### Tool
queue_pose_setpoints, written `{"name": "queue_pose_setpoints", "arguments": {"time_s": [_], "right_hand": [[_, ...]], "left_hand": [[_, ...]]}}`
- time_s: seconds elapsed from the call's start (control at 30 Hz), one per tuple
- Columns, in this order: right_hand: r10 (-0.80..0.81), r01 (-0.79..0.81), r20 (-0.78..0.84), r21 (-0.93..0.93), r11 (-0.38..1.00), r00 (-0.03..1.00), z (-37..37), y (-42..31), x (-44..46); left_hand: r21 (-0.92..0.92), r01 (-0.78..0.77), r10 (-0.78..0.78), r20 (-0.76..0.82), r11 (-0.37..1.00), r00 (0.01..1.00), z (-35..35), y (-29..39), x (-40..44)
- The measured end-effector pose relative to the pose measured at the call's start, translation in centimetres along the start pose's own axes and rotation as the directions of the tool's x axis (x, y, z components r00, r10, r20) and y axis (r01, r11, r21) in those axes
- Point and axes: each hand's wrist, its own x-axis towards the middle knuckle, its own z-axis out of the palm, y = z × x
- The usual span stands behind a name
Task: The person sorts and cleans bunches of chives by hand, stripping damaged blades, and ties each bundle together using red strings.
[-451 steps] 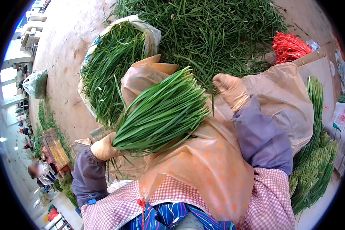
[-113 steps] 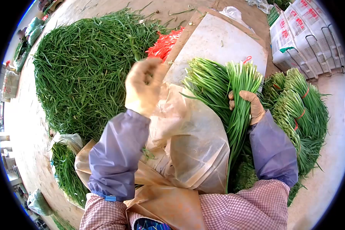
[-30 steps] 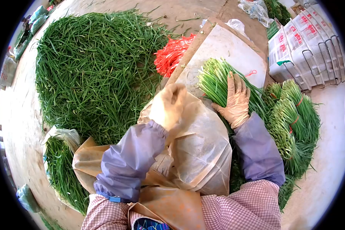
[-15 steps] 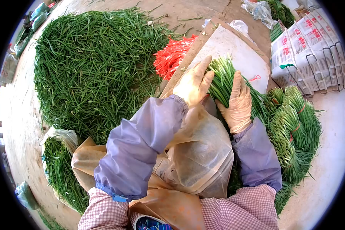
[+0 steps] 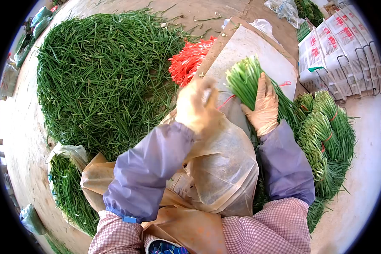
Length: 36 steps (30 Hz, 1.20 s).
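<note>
My right hand (image 5: 264,105), in a pale glove, is wrapped over a loose bunch of garlic chives (image 5: 246,80) lying on the white board (image 5: 233,46). The pale cut ends point away from me. My left hand (image 5: 197,106), gloved too, is just left of the bunch and smeared by motion. A thin red tie (image 5: 227,102) runs from the bunch's left side to that hand, which seems closed on it; the fingertips are blurred. On the bunch's right side, a small loop of red tie shows on the board.
Red ties (image 5: 188,61) lie in a heap left of the board. A large pile of loose chives (image 5: 106,76) spreads at left. Tied chive bunches (image 5: 326,135) are stacked at right, below white crates (image 5: 338,51). A plastic bag (image 5: 283,12) lies at the back.
My left hand has moved off the bunch, down and to the left, and a red tie now stretches between them. My right hand stays on the chives almost unmoved.
</note>
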Motion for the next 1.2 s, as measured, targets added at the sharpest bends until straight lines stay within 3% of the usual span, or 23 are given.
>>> {"name": "queue_pose_setpoints", "arguments": {"time_s": [0.07,0.1,0.23,0.37,0.5,0.57,0.67,0.7,0.73,0.87,0.93,1.0,1.07,1.1,1.17,1.2], "right_hand": [[-0.022,0.022,-0.027,0.034,0.999,0.999,0.0,0.2,0.3],[-0.029,0.031,-0.030,0.051,0.998,0.999,-0.1,0.0,0.2],[-0.047,0.047,-0.022,-0.003,0.999,0.999,0.0,-0.8,-0.3],[-0.003,0.003,0.002,-0.022,1.000,1.000,-0.1,-1.0,-0.4],[0.065,-0.060,0.053,-0.093,0.994,0.996,-0.4,-1.1,-0.1],[0.034,-0.028,0.037,-0.170,0.985,0.999,0.1,-1.4,-0.4],[-0.073,0.085,0.067,-0.192,0.978,0.995,0.7,-2.2,-1.5],[-0.106,0.115,0.060,-0.168,0.979,0.993,0.7,-2.2,-1.8],[-0.143,0.149,0.053,-0.144,0.978,0.988,0.6,-2.3,-1.9],[-0.025,0.071,0.241,-0.185,0.980,0.970,-3.2,-3.0,-0.7],[-0.070,0.073,0.135,-0.017,0.997,0.988,-4.0,-1.5,-0.6],[-0.058,0.072,-0.096,0.153,0.986,0.994,-4.7,-0.1,0.2],[-0.008,0.015,-0.121,0.056,0.998,0.993,-5.6,1.6,2.1],[0.000,0.014,-0.091,0.163,0.986,0.996,-5.3,2.5,2.4],[-0.040,0.029,0.054,0.197,0.980,0.998,-0.7,5.1,1.8],[-0.062,0.047,0.113,0.128,0.991,0.992,1.6,4.6,1.1]], "left_hand": [[0.280,-0.249,0.192,0.217,0.927,0.957,-1.2,1.2,-1.3],[0.312,-0.309,0.249,0.217,0.898,0.944,-0.9,1.1,-1.9],[0.310,-0.010,-0.054,0.199,0.951,0.979,0.7,0.7,-2.3],[0.537,-0.031,-0.194,0.357,0.843,0.914,2.3,0.2,-0.9],[0.433,-0.070,-0.215,0.573,0.899,0.791,2.3,0.5,-0.8],[0.357,-0.077,-0.190,0.652,0.931,0.734,2.0,1.0,-1.6],[0.205,-0.088,-0.076,0.677,0.975,0.732,1.3,0.8,-2.2],[0.142,0.021,-0.118,0.717,0.990,0.687,0.8,1.3,-1.8],[0.163,0.035,-0.145,0.726,0.986,0.672,0.5,1.6,-1.7],[0.241,0.053,-0.211,0.701,0.969,0.681,-0.3,2.0,-1.7],[0.254,0.051,-0.213,0.671,0.966,0.710,-0.1,1.6,-2.1],[0.249,0.063,-0.213,0.640,0.967,0.738,0.1,1.1,-2.4],[0.270,0.067,-0.233,0.652,0.961,0.722,0.0,1.6,-2.4],[0.274,0.070,-0.240,0.656,0.959,0.716,0.1,2.0,-2.4],[0.295,0.126,-0.297,0.658,0.947,0.692,-0.1,2.7,-2.2],[0.326,0.203,-0.373,0.639,0.923,0.673,-0.2,3.0,-2.4]]}}
